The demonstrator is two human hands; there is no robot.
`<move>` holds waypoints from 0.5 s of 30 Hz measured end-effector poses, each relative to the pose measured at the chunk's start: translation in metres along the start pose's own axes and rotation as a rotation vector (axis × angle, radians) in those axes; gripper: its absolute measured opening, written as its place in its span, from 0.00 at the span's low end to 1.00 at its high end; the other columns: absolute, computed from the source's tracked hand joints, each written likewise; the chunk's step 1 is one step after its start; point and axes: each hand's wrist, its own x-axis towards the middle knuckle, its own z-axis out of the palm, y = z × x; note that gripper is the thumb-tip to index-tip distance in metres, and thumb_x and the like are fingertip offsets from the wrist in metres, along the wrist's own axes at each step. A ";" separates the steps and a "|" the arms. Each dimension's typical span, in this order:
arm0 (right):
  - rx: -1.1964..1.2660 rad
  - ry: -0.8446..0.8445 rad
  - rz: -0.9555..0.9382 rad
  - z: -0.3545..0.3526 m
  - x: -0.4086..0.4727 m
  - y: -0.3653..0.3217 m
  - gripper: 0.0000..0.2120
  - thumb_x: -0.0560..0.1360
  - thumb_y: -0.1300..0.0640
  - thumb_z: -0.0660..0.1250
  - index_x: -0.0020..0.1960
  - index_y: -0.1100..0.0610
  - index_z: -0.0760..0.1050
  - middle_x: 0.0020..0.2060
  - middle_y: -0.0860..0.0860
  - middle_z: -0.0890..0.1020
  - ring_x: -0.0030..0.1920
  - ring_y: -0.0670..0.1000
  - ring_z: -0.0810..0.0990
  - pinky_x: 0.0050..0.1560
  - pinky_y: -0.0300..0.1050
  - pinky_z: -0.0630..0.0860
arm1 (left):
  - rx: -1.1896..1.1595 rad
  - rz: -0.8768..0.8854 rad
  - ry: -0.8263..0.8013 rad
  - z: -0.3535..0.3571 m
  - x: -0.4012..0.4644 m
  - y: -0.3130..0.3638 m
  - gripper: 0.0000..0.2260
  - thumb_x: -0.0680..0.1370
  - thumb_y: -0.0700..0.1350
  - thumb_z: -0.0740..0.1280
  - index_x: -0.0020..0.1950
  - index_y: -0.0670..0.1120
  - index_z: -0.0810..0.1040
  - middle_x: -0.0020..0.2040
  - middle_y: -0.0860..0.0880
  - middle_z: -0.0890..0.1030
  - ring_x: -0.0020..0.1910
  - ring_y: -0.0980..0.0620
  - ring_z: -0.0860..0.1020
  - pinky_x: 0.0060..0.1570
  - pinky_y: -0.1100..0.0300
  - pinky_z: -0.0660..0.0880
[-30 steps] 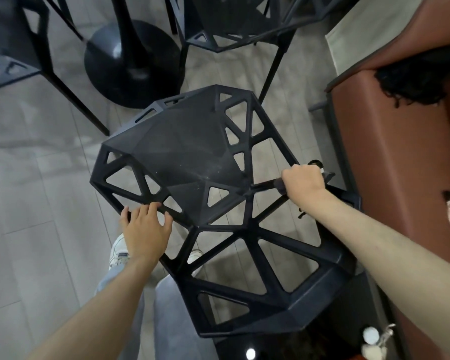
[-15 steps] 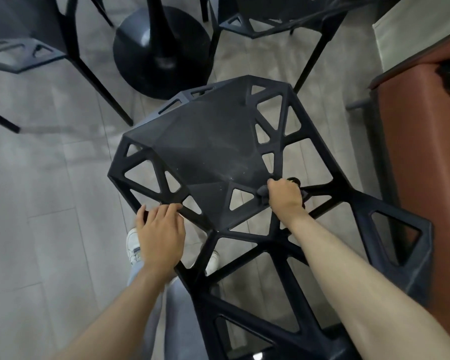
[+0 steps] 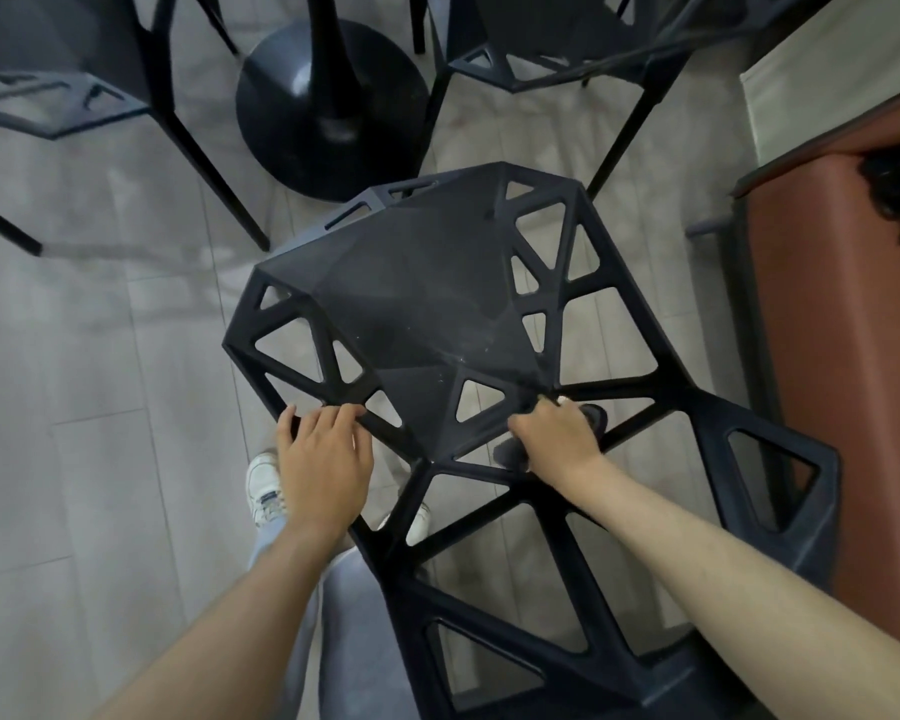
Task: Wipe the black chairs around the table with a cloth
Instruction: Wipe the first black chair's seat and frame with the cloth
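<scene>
Grey tiled floor (image 3: 74,459), with the table's round black pedestal base (image 3: 328,111) at the far side and a brown upholstered seat (image 3: 842,356) along the right edge. We stand over the nearest black chair (image 3: 422,314), its faceted seat dusty with pale specks; a second black chair (image 3: 552,49) sits far right of the pedestal and a third black chair (image 3: 58,90) far left. Our left hand (image 3: 323,459) lies on the chair's near-left frame strut, fingers fairly straight and draped over the bar, steadying it. Our right hand (image 3: 557,439) is curled round a dark cloth (image 3: 591,415), of which only bits peek out beside the knuckles and under the wrist, pressed on the junction where seat meets backrest. Compared with a second ago, the right hand has travelled from the chair's right arm strut leftward to this centre joint, and the view has shifted so the pedestal now sits more central; the left hand has barely moved on its strut. We read that as the wipe sweeping along the frame bars toward the seat. The seat panel looks unwiped so far, and the other two chairs appear untouched, so we judge the task early on.
</scene>
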 end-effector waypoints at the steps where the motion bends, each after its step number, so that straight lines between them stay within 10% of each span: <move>1: -0.005 0.016 0.056 0.004 0.001 0.006 0.13 0.79 0.58 0.66 0.64 0.53 0.75 0.58 0.54 0.82 0.64 0.58 0.77 0.63 0.52 0.71 | -0.002 -0.003 -0.004 0.001 0.000 0.000 0.11 0.83 0.45 0.63 0.58 0.48 0.84 0.51 0.51 0.86 0.56 0.48 0.81 0.77 0.45 0.59; 15: 0.162 -0.176 -0.107 -0.016 0.026 0.039 0.09 0.81 0.57 0.63 0.60 0.52 0.75 0.59 0.56 0.81 0.59 0.60 0.80 0.56 0.51 0.76 | -0.014 -0.016 -0.014 -0.002 0.000 0.000 0.12 0.82 0.48 0.63 0.57 0.49 0.85 0.52 0.50 0.87 0.58 0.49 0.82 0.78 0.45 0.58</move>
